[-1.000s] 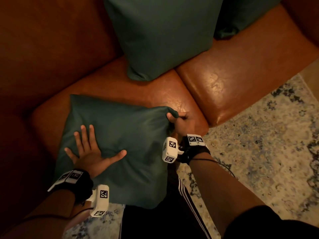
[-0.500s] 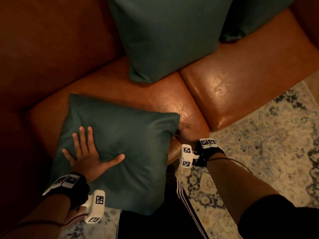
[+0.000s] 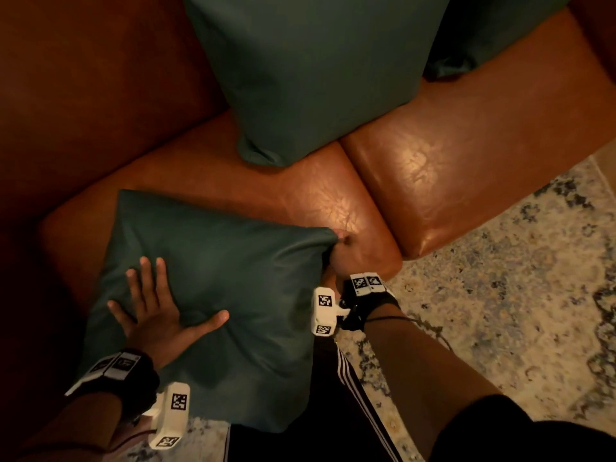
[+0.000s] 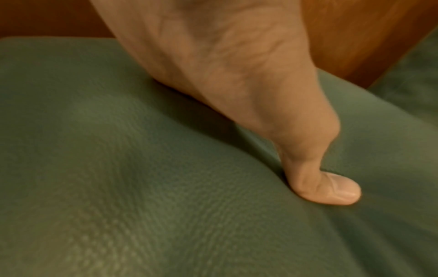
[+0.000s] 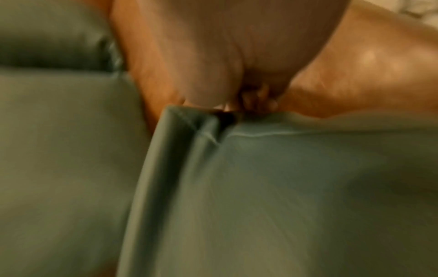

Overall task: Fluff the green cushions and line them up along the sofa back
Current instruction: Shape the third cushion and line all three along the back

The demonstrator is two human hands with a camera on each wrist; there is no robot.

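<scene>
A green cushion [image 3: 233, 295] lies flat on the left seat of the brown leather sofa [image 3: 300, 195], its near edge hanging over the seat front. My left hand [image 3: 156, 311] presses flat on its left part with fingers spread; the thumb [image 4: 331, 191] dents the fabric [image 4: 142, 187]. My right hand [image 3: 343, 258] pinches the cushion's far right corner [image 5: 196, 120] and pulls the fabric taut. A second green cushion [image 3: 316, 68] leans upright against the sofa back. A third green cushion [image 3: 483, 35] shows partly at the top right.
The sofa back [image 3: 83, 95] rises dark at the left. The right seat [image 3: 483, 155] is bare leather. A patterned rug [image 3: 516, 311] covers the floor at the right. My leg in black striped trousers [image 3: 350, 411] stands against the seat front.
My right hand, half hidden under the cushion's right edge half a second ago, now again pinches the corner from above and stretches it out. The left hand stays pressed flat.
</scene>
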